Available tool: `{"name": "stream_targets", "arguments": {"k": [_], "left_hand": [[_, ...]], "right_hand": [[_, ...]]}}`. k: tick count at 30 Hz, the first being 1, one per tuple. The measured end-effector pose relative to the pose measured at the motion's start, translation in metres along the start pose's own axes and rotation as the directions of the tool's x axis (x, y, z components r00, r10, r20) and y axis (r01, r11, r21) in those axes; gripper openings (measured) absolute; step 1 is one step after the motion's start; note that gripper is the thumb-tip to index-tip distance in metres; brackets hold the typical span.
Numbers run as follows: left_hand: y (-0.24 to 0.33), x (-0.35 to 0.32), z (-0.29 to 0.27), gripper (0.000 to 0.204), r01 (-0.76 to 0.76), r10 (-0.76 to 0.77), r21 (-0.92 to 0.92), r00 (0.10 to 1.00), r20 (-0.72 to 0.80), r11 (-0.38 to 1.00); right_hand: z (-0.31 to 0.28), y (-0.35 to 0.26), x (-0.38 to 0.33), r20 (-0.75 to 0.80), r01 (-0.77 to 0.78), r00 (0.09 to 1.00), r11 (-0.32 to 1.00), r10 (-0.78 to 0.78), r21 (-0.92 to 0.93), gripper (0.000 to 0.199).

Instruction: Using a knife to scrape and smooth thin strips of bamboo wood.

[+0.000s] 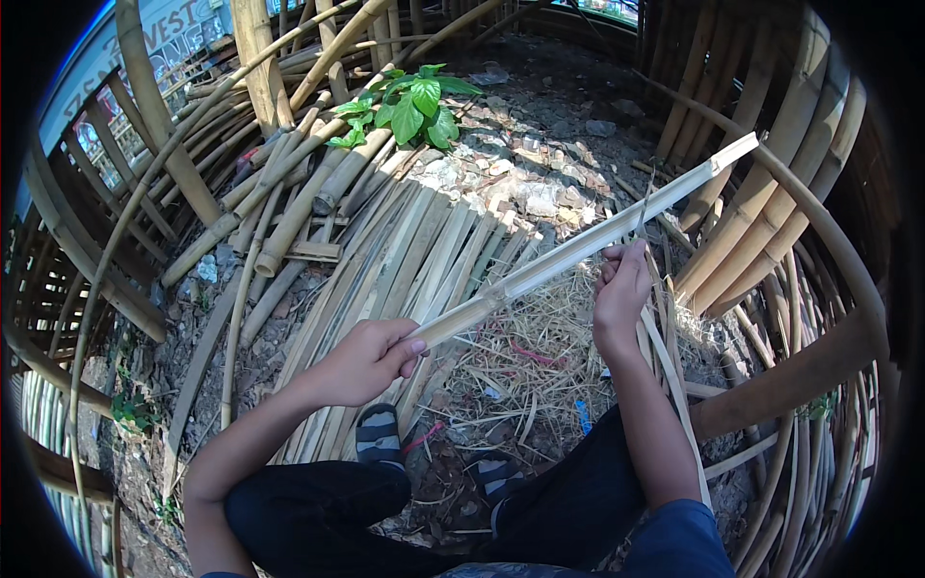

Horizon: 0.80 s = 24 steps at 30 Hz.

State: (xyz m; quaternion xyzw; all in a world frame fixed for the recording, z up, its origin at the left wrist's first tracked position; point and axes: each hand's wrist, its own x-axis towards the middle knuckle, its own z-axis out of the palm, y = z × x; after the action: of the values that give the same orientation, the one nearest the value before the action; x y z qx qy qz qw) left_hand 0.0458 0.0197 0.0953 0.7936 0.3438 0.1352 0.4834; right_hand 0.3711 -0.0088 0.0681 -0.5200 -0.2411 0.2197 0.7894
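Note:
My left hand (361,361) is closed round the near end of a split bamboo strip (568,252). The strip slants up to the right across the view, with its pale hollow inner side showing and a node partway along. My right hand (621,294) is closed just below the strip. A thin knife (644,212) stands up from its fingers, its narrow blade crossing the strip's edge; the handle is hidden in the fist. Whether the blade cuts into the bamboo I cannot tell. The strip's far end reaches close to a bent bamboo pole at the right.
Many split bamboo slats (395,260) lie side by side on the ground ahead. Pale shavings (540,371) cover the dirt between my feet and the rubble. Thick bamboo poles (761,231) lean at the right, and more poles (299,202) pile up at the left behind a leafy plant (414,108).

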Motion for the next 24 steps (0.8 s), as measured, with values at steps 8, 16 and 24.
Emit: {"name": "stream_targets", "arguments": {"k": [8, 16, 24], "left_hand": [[0.008, -0.001, 0.002, 0.023, -0.014, 0.004, -0.128, 0.997, -0.079, 0.992], [0.006, 0.001, 0.007, 0.021, -0.058, 0.063, 0.028, 0.977, -0.205, 0.998], [0.009, 0.003, 0.008, 0.017, -0.032, 0.022, -0.043, 0.976, -0.216, 0.999]], "right_hand": [[0.032, -0.004, -0.083, 0.678, 0.66, 0.68, 0.636, -0.279, -0.4, 0.031], [0.048, 0.008, -0.124, 0.875, 0.865, 0.427, 0.385, -0.228, -0.322, 0.033], [0.052, 0.016, -0.114, 0.892, 0.91, 0.369, 0.294, -0.262, -0.291, 0.036]]}}
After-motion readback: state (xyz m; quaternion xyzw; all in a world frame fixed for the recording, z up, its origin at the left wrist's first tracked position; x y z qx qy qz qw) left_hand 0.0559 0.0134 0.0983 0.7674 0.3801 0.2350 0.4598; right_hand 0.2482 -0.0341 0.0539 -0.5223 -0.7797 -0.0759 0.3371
